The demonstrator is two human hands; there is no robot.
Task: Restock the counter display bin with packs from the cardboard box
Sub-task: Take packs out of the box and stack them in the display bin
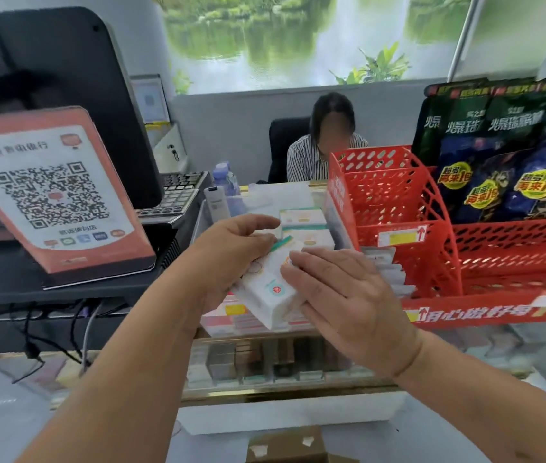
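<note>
The left hand (231, 259) has its grip curled round a white pack (269, 289), and the right hand (341, 295) lies flat on its other side, fingers straight. Both hide part of the display bin (231, 314) just behind the grip. A red basket (398, 208) crowds the right; the cardboard box (285, 446) below is cut off.

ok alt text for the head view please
The left hand grips a white pack while the right hand rests flat on it, above a clear display bin of similar packs. A QR code sign stands left, a red plastic rack right.
</note>
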